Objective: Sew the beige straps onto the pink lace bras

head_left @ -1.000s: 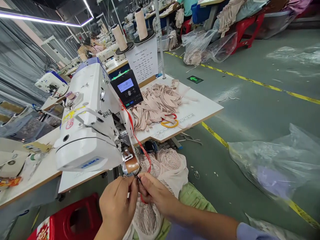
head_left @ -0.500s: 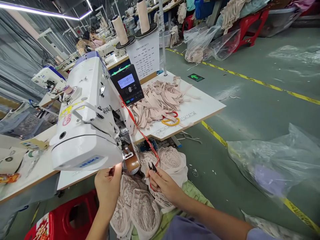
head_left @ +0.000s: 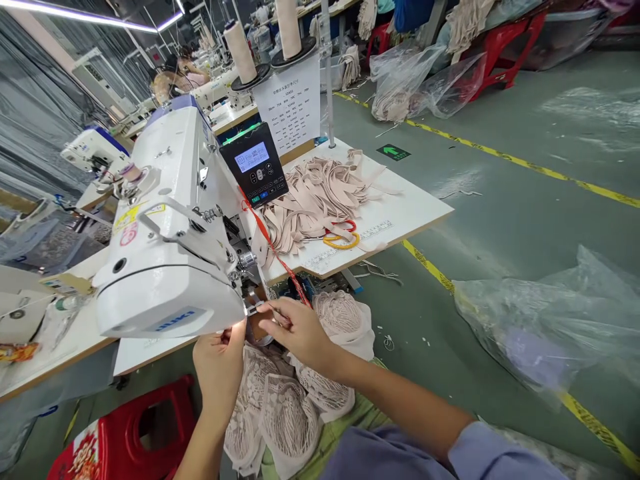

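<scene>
A white sewing machine (head_left: 165, 233) stands on the table, its head toward me. My left hand (head_left: 220, 363) is closed just under the machine head, pinching fabric I can barely see. My right hand (head_left: 295, 327) reaches to the needle area with fingers curled; what they hold is hidden. A red cord (head_left: 273, 250) runs from the machine down to that hand. Pale pink lace pieces (head_left: 290, 413) hang over my lap below both hands.
A heap of pink straps (head_left: 315, 200) and red and yellow scissors (head_left: 343, 237) lie on the white table (head_left: 410, 213). A control panel (head_left: 255, 167) sits on the machine. A red stool (head_left: 135, 433) stands low left. Plastic bags (head_left: 550, 327) lie on the floor at right.
My right hand has risen from my lap to the needle area; the small snips seen earlier no longer show. My left hand stays under the machine head. The lace has dropped onto my lap.
</scene>
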Demonstrator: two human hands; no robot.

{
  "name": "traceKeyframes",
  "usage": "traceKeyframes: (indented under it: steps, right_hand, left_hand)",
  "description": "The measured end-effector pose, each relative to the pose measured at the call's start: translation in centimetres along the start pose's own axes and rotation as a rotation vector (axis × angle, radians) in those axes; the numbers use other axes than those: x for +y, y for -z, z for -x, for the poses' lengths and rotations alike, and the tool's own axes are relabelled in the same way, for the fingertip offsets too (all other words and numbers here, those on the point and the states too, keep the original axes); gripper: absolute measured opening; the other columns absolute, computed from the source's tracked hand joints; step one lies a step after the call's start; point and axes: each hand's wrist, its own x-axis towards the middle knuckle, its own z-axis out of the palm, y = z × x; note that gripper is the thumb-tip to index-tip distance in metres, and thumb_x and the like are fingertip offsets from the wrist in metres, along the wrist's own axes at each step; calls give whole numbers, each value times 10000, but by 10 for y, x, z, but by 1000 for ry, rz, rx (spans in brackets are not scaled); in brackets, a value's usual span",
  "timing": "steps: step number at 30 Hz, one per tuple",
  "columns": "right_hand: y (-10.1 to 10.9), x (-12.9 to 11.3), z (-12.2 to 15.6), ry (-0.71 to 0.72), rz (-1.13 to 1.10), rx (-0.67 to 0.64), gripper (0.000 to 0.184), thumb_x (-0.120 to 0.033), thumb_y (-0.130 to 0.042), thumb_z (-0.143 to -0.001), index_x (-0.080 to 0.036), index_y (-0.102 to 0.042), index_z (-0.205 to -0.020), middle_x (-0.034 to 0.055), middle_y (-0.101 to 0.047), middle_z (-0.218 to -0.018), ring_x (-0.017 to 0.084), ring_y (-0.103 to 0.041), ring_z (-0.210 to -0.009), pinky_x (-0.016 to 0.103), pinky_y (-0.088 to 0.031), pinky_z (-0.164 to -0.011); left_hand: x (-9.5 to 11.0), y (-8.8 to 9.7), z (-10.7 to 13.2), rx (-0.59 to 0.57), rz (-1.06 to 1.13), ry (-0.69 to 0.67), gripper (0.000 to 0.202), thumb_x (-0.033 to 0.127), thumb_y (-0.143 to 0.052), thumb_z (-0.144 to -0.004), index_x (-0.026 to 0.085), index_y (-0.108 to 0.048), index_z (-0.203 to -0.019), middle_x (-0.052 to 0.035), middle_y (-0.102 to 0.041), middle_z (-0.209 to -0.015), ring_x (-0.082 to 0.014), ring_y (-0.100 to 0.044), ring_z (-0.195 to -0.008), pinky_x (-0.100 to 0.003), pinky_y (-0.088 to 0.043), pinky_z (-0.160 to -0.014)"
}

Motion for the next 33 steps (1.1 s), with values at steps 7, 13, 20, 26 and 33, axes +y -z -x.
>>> traceKeyframes:
  steps: [7,13,20,26,33]
  right_hand:
    - [-13,17,-32,402,313,22,205,-284,-553,-951,-238,-737,-1026,32,-643,-752,173,-567,-715,274,-388,-671]
    - [-2,12,-20,369,330,-56,118,-249,-555,-871,-201,-662,-884,24,-591,-730,167,-513,-686,286,-343,-650]
    - [83,14,50,-370,-341,-679,214,-333,-591,-809,-199,-494,-674,-50,-411,-595,95,-332,-540,251,-266,-523]
    - [116,42,56,-589,-580,-14,425,-531,-715,-780,-212,-438,-736,-127,-234,-528,53,-98,-468,236,-87,-458]
    - [12,11,59,-752,-934,-270,486,-670,-526,-879,-186,-526,-931,-89,-385,-643,42,-147,-447,228,-97,-450]
  left_hand:
    - [-7,-2,-3,37,-48,-74,467,435,-599,-869,197,-452,-495,51,-444,-487,-99,-388,-496,-260,-249,-497]
    - [-33,-5,11,205,-219,-555,239,372,-586,-930,165,-704,-943,-20,-736,-693,-131,-650,-547,-211,-429,-526]
    - [-43,-8,17,-123,-241,-1279,269,126,-545,-929,162,-587,-1192,-147,-758,-1102,-152,-716,-747,-252,-497,-621]
    - [-42,-6,0,56,-139,-1118,142,121,-670,-868,178,-635,-994,-23,-718,-768,-137,-648,-667,-247,-486,-653]
    - [-25,-24,24,157,-38,-708,77,173,-627,-907,193,-626,-833,56,-519,-600,-82,-489,-523,-205,-370,-519]
